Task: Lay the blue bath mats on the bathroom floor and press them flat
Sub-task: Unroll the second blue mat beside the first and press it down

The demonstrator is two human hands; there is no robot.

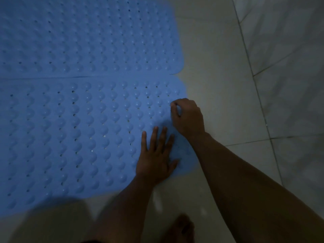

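Observation:
Two blue bath mats with raised bumps and small holes lie side by side on the tiled floor. The far mat [87, 37] meets the near mat [70, 134] along a thin seam. My left hand [156, 155] lies flat with fingers spread, pressing the near mat's right part. My right hand [187, 116] is at that mat's right edge, its fingers curled and thumb and forefinger pinching the mat's surface.
Pale floor tiles [219, 85] with dark grout lines run to the right of the mats. A tiled wall [289, 58] rises at the far right. My bare foot [182, 228] stands on the floor at the bottom, near the mat's front edge.

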